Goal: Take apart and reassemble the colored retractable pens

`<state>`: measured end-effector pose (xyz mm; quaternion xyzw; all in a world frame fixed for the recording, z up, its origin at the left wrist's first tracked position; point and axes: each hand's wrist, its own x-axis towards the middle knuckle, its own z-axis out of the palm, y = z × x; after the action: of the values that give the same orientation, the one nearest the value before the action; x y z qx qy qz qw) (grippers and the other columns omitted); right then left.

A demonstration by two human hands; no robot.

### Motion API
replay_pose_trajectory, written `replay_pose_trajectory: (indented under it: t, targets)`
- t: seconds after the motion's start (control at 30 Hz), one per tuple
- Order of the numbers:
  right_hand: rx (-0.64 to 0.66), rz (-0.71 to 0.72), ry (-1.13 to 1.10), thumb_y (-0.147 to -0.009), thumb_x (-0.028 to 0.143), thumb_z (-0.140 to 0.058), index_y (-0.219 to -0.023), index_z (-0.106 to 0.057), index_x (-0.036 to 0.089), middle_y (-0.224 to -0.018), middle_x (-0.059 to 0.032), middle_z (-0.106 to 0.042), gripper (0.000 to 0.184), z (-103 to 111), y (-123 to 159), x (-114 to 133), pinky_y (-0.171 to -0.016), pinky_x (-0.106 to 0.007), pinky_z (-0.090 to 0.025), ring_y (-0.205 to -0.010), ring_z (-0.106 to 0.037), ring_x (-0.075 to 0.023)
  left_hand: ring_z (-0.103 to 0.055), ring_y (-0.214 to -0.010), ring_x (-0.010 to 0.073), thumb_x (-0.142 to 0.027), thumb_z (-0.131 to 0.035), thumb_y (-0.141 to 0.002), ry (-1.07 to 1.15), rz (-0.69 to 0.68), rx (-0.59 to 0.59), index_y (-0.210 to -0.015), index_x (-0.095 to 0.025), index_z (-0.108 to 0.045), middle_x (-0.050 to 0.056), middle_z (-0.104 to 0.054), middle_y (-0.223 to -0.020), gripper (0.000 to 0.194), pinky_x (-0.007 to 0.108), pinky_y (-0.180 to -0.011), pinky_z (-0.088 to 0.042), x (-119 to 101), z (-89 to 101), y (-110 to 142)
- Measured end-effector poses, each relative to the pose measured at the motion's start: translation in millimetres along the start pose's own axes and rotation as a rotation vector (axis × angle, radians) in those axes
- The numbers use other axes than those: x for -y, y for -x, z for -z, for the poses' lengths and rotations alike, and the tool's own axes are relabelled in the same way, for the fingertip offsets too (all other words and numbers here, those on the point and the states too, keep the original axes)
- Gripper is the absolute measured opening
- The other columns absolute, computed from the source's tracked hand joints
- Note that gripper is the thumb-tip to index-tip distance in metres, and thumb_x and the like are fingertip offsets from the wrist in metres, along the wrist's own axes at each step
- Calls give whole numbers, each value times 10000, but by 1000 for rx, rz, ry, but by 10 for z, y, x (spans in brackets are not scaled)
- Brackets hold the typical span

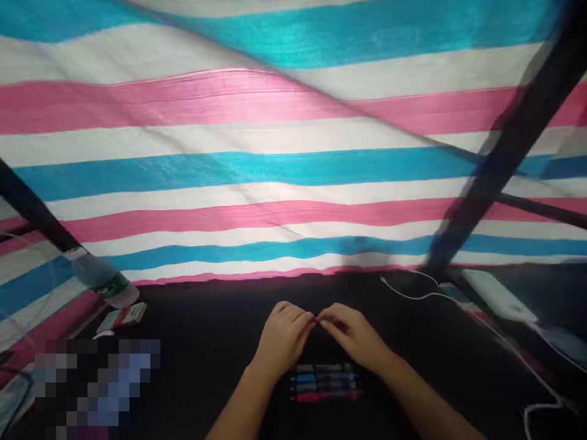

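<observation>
My left hand (283, 336) and my right hand (358, 336) meet fingertip to fingertip over the black surface. Between their pinched fingers is a small, thin red thing (316, 319), perhaps part of a pen; most of it is hidden by the fingers. Both hands are closed on it. Just below them, between my forearms, several pens (325, 382) lie side by side in a row. A blue one, dark ones and a pinkish-red one (316, 397) can be made out, blurred in the dim light.
At the left stand a tilted clear bottle with a green label (110, 284) and a small box (121, 318). A white power strip (498, 296) and white cables (504, 348) lie at the right. Behind hangs a striped sheet (275, 214), with dark poles (499, 159) beside it.
</observation>
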<state>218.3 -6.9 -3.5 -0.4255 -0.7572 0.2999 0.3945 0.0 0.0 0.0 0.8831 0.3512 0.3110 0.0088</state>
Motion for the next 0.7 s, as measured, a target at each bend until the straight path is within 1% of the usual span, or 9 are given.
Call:
replay_pose_trajectory:
  t: [0.13, 0.27, 0.4, 0.47, 0.53, 0.57, 0.63, 0.7]
  targets:
    - [19, 7, -1, -1033, 318, -593, -1041, -745, 240, -957, -43, -701, 171, 7, 50, 28, -781, -315, -511, -866, -665, -203, -675, -893, 210, -204, -548, -1032, 13, 1, 5, -1068, -211, -682, 39, -749, -965, 139, 400, -874, -477, 6, -15, -4]
    - [57, 32, -7, -1038, 322, -588, -1039, -761, 253, -959, -45, -698, 187, 29, 48, 55, -773, -313, -503, -873, -662, -203, -681, -906, 218, -210, -574, -1025, 96, 2, 31, -1072, -206, -681, 49, -755, -986, 117, 385, -838, -500, 19, -34, 20]
    - [52, 40, -25, -1025, 365, -611, -1024, -766, 240, -944, -48, -694, 199, 30, 35, 54, -752, -307, -491, -856, -653, -203, -675, -883, 214, -211, -583, -1023, 168, 21, 14, -1125, -193, -671, 54, -753, -976, 136, 361, -808, -529, 24, -66, 47]
    - [64, 0, -30, -1035, 395, -587, -908, -752, 216, -852, -33, -688, 275, 0, 40, 39, -715, -297, -475, -783, -642, -189, -670, -871, 214, -208, -577, -1025, 180, 9, 2, -1129, -183, -670, 59, -751, -959, 142, 356, -796, -537, 17, -79, 53]
    - [110, -79, -53, -1068, 423, -505, -769, -687, 199, -697, -5, -646, 416, -48, 53, 21, -643, -282, -442, -653, -598, -162, -667, -869, 215, -199, -566, -1027, 178, -23, 5, -1112, -177, -676, 67, -751, -956, 140, 357, -799, -539, 6, -85, 54]
    - [134, -120, -70, -1085, 431, -454, -729, -646, 197, -628, 12, -611, 466, -72, 60, 14, -609, -276, -422, -592, -564, -149, -667, -872, 216, -194, -561, -1028, 173, -42, 14, -1101, -176, -680, 70, -751, -957, 141, 359, -807, -538, 0, -85, 52]
    - [138, -167, -101, -1094, 435, -416, -776, -617, 204, -585, 34, -577, 441, -104, 72, 11, -579, -266, -403, -552, -529, -142, -671, -876, 216, -185, -551, -1028, 155, -70, 43, -1065, -181, -694, 70, -751, -949, 148, 364, -820, -536, -8, -77, 48]
    - [89, -152, -103, -1057, 427, -509, -896, -625, 211, -670, 30, -611, 292, -101, 77, 22, -605, -260, -424, -618, -557, -153, -677, -884, 214, -177, -547, -1026, 138, -60, 57, -1047, -188, -705, 64, -752, -943, 159, 366, -830, -534, -10, -65, 42]
